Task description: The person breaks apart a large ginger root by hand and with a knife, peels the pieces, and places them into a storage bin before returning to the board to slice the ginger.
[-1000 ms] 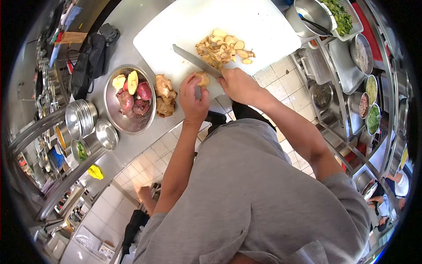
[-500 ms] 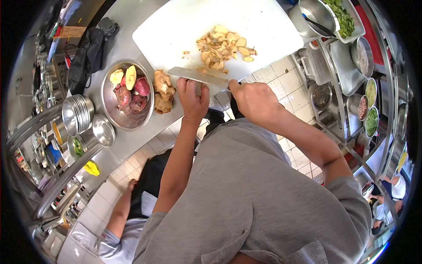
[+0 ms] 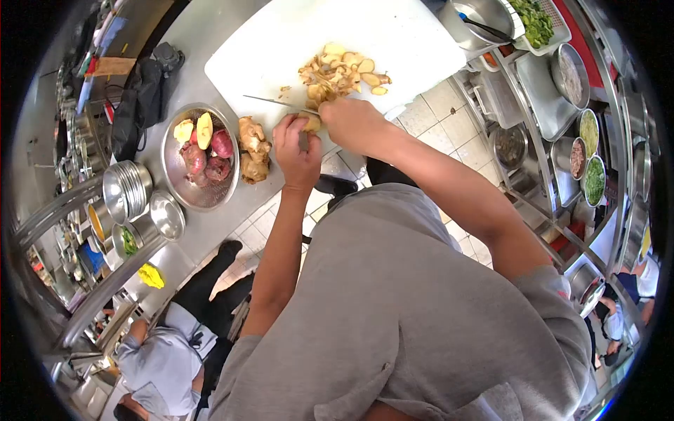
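Note:
My right hand (image 3: 354, 125) is closed round the handle of a kitchen knife (image 3: 277, 103), whose blade appears nearly edge-on and points left. Just below the blade, my left hand (image 3: 296, 158) grips a piece of ginger (image 3: 312, 124) between fingers and thumb, at the near edge of a white cutting board (image 3: 256, 52). Ginger peelings and slices (image 3: 344, 71) lie heaped on the board beyond both hands. Unpeeled ginger (image 3: 254, 146) rests on the counter left of my left hand. Farther left, a metal colander (image 3: 168, 158) holds red onions (image 3: 195, 160) and peeled ginger (image 3: 204, 130).
Stacked metal bowls (image 3: 126, 186) stand at the left beside a metal rail (image 3: 60, 210). A steel pot (image 3: 477, 21) and a basket of chopped greens (image 3: 533, 24) are at upper right, above shelves with food containers. A co-worker (image 3: 158, 365) is at lower left.
My right hand and the knife have moved left, and the blade has turned from broadside to nearly edge-on. The ginger in my left hand now shows. The co-worker has shifted at lower left.

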`<action>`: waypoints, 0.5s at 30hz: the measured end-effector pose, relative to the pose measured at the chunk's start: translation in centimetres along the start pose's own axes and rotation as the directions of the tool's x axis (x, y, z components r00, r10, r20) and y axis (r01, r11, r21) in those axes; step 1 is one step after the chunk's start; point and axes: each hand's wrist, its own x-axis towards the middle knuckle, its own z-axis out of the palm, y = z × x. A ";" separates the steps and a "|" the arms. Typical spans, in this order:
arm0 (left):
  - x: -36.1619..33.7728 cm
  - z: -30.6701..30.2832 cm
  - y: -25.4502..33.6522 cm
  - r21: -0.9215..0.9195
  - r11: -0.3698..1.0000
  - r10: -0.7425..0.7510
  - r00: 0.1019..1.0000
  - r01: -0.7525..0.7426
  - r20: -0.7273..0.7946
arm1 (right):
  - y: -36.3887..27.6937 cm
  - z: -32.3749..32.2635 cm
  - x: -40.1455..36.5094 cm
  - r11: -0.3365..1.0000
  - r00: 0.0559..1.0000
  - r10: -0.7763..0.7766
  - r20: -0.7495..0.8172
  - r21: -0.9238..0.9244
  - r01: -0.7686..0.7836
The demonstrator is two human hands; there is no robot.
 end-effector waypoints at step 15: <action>0.5 -0.8 1.3 -0.018 1.000 0.000 0.999 0.001 0.047 | 0.9 -2.9 -2.2 0.981 0.994 0.080 0.078 0.168 -0.092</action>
